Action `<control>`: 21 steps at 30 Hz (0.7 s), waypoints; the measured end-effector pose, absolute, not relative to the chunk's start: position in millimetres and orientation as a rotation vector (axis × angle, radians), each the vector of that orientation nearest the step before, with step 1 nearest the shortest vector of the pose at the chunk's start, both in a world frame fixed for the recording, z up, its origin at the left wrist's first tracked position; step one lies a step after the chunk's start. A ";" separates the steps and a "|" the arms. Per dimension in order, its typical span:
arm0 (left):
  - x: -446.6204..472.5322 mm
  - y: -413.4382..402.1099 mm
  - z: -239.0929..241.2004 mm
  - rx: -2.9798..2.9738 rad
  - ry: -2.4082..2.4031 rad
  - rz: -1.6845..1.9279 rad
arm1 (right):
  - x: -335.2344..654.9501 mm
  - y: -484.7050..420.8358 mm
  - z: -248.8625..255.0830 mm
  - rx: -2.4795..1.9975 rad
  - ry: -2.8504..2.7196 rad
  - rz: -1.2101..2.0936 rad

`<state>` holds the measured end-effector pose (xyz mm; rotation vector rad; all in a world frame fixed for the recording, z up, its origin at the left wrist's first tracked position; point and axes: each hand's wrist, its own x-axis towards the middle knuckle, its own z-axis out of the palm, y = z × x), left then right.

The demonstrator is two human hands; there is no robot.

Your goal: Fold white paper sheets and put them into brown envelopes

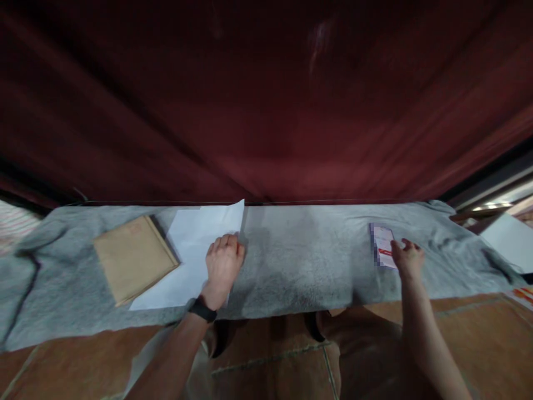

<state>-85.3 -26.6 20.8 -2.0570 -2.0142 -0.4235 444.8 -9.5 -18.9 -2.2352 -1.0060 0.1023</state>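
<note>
White paper [183, 261] lies left of the middle of the cloth-covered desk [300, 250], stretching from the near edge side to the far edge. Left hand [222, 264] curled at its right side; flat pressure should avoid creases. Right hand [408, 258] part-spread, thumb beside phone [383, 244] towards right end; light contact should prevent skidding. Unclear: whether left fingers pinch; sheet under brown package [135, 258]; phone screen, blurred; backdrop [266, 111], dark.

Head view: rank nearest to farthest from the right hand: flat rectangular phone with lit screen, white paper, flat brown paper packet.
From the right hand:
1. Phone: right side, just left of that hand.
2. White paper: left of centre, at the left hand.
3. Brown packet: farthest left.
</note>
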 end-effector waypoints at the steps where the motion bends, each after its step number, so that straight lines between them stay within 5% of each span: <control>1: -77.6 -30.2 20.3 -2.099 -1.951 -0.435 | 432.3 -6.3 -17.8 -2.181 -0.985 0.047; 11: 2.7 -72.4 3.0 -2.600 -1.273 -0.440 | 249.7 0.8 -9.4 -1.409 -0.910 1.306; 21: 5.0 -69.9 -17.3 -2.717 -1.349 -0.328 | 252.7 -4.7 -27.4 -1.408 -0.688 1.375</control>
